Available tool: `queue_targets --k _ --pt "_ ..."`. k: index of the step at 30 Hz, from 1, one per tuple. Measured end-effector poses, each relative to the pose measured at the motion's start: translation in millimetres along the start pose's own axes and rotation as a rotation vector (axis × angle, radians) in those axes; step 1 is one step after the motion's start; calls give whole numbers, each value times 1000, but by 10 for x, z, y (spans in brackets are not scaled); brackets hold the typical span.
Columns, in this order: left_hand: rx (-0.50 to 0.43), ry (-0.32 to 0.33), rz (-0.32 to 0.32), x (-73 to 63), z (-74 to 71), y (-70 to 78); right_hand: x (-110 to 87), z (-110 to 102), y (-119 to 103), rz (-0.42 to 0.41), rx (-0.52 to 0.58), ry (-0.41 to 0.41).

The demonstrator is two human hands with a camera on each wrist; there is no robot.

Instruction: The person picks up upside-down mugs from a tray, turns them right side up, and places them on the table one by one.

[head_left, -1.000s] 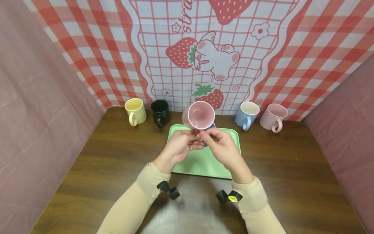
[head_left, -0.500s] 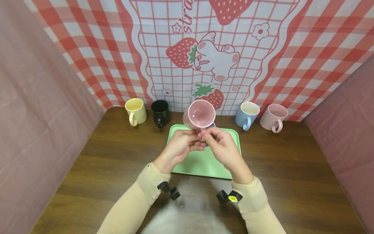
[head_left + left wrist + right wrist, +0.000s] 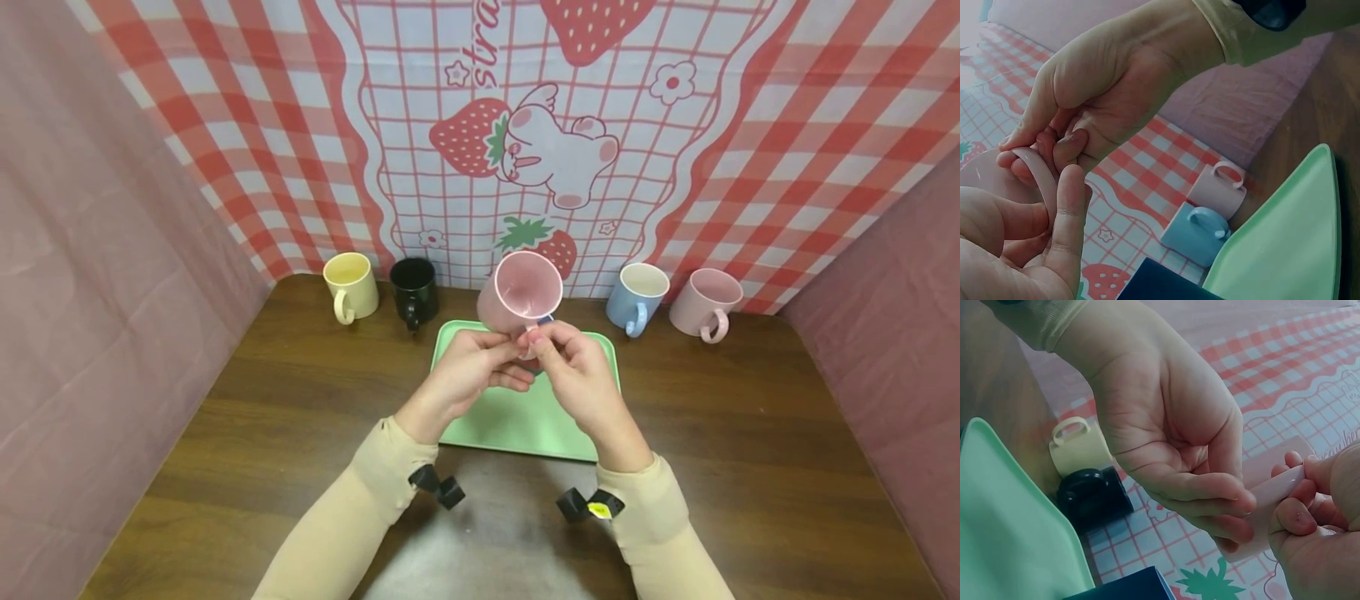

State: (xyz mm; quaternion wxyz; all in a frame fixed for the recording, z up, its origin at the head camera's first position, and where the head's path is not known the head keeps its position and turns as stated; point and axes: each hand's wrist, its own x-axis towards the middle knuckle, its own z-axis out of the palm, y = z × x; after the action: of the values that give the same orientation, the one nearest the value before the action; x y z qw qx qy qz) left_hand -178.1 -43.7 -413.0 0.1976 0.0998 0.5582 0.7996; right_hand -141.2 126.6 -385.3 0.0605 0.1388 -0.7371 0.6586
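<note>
In the head view a pink mug (image 3: 521,292) hangs in the air over the far part of a light green tray (image 3: 525,417), its opening tilted toward the camera. My right hand (image 3: 585,379) pinches its handle between thumb and fingers. From the left side my left hand (image 3: 472,367) holds the same handle, thumb on one side and fingers on the other, as the left wrist view shows with the handle (image 3: 1040,178) between both hands. Behind the mug a dark blue object (image 3: 1169,284) shows only in part; its kind is hidden.
A yellow mug (image 3: 351,287) and a black mug (image 3: 414,292) stand at the back left. At the back right are a light blue mug (image 3: 636,300) and another pink mug (image 3: 705,304). A checked strawberry cloth (image 3: 555,150) hangs behind the wooden table (image 3: 285,417).
The held pink mug has shifted slightly up and to the right, and its opening has turned a little. Both hands keep their hold on the handle.
</note>
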Motion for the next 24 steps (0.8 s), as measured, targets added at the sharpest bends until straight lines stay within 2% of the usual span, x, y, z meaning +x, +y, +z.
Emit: queue_targets --k 11,15,18,20,24 --pt "118 -50 38 25 -10 2 22 -104 -12 -37 -6 57" --pt "154 -23 51 25 -18 10 26 -172 -32 -51 -19 76" --pt "218 34 73 30 -44 -5 33 -239 -41 -59 -17 88" --pt "321 90 105 41 -72 -21 45 -289 -47 -62 -18 96" --pt "713 210 219 84 -131 -47 80 -417 -45 -58 -47 117"
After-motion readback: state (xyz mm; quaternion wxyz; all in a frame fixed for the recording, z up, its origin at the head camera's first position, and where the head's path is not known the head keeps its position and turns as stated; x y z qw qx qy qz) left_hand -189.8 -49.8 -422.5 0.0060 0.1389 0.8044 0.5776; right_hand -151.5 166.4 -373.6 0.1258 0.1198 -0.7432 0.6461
